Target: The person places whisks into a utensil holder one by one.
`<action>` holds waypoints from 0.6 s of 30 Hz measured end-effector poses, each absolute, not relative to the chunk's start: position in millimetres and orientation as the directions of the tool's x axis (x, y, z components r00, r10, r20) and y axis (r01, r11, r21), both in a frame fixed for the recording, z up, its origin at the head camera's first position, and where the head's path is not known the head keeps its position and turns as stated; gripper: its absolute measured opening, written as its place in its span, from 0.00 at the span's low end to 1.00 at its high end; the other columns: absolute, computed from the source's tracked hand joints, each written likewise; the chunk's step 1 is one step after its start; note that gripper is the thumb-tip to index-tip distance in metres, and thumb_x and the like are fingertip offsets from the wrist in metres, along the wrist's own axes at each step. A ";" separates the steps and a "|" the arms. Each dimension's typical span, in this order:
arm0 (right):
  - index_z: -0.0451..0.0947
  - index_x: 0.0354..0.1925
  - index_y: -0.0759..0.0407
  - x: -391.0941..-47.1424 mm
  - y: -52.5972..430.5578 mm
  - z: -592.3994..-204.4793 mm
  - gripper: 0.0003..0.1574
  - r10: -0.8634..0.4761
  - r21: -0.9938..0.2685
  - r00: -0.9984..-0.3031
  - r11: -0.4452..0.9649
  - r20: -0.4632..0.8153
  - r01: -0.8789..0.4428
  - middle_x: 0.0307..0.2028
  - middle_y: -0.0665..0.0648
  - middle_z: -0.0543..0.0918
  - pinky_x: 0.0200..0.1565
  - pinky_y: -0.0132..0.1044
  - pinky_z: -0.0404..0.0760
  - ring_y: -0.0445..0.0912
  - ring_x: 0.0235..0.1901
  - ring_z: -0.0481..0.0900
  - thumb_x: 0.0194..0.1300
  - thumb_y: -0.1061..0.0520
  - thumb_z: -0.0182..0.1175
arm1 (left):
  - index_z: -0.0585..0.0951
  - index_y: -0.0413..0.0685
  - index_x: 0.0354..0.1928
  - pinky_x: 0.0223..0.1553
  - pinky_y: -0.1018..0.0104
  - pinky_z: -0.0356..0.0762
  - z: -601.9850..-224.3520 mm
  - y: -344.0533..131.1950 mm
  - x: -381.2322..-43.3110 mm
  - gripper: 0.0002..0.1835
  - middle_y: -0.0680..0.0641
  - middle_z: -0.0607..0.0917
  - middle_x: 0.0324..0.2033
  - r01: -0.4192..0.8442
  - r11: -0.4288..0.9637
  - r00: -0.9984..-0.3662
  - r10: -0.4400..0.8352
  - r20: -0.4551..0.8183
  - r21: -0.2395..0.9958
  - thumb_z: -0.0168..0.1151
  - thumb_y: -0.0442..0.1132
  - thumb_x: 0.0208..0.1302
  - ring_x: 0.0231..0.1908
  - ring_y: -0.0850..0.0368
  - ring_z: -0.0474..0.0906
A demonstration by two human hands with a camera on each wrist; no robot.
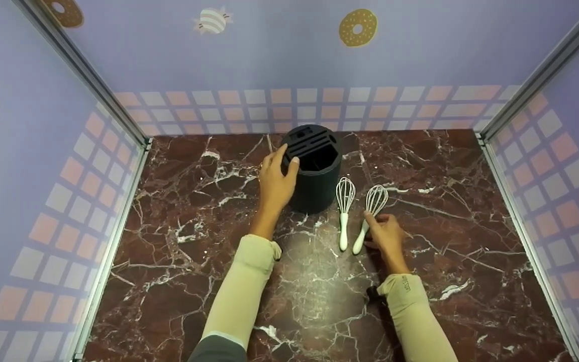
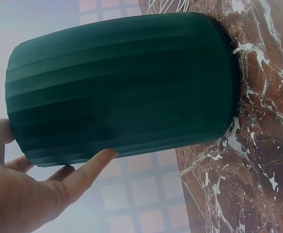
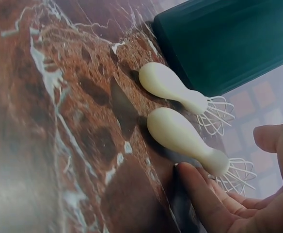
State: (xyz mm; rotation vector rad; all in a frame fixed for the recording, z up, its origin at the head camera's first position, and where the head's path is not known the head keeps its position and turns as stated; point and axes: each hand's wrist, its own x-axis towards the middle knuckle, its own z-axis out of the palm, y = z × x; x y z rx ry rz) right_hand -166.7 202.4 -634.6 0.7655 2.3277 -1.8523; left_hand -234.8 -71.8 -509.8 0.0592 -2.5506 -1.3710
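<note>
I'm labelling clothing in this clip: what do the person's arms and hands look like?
The left hand and right hand are gloveless. The left sleeve is pale yellow, with dark grey cloth beyond a whitish edge. The right sleeve is also pale yellow, with small dark lettering near its cuff and a black item, hard to identify, at the wrist.

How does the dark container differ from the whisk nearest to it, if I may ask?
The container is dark, whereas the nearest whisk is whitish. The container stands upright, while the nearest whisk lies on its side. The container is wide and bulky; the nearest whisk is slim. The left hand touches the container, but neither hand touches the nearest whisk. Both rest on the marbled surface.
</note>
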 end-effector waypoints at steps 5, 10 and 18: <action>0.72 0.59 0.71 -165.9 199.9 -637.5 0.43 0.356 -0.869 -0.893 0.305 -0.276 0.390 0.43 0.68 0.84 0.31 0.36 0.85 0.47 0.30 0.84 0.65 0.38 0.68 | 0.71 0.56 0.74 0.70 0.42 0.64 -511.4 -71.4 -235.0 0.29 0.41 0.73 0.69 0.077 0.552 -0.970 -0.152 0.191 0.830 0.56 0.53 0.76 0.70 0.40 0.68; 0.75 0.53 0.69 -166.8 198.6 -639.9 0.36 0.364 -0.829 -0.898 0.400 -0.246 0.390 0.40 0.66 0.87 0.31 0.35 0.85 0.46 0.29 0.83 0.61 0.43 0.72 | 0.71 0.56 0.74 0.71 0.41 0.62 -513.2 -71.0 -235.6 0.29 0.42 0.73 0.70 0.076 0.552 -0.969 -0.156 0.193 0.830 0.57 0.54 0.75 0.71 0.41 0.67; 0.78 0.48 0.67 -168.2 199.3 -639.9 0.29 0.341 -0.765 -0.911 0.513 -0.233 0.389 0.40 0.65 0.90 0.27 0.33 0.84 0.48 0.29 0.86 0.57 0.50 0.75 | 0.70 0.58 0.75 0.71 0.40 0.61 -515.8 -71.3 -235.1 0.29 0.43 0.72 0.71 0.077 0.527 -0.970 -0.156 0.185 0.846 0.55 0.56 0.76 0.72 0.42 0.66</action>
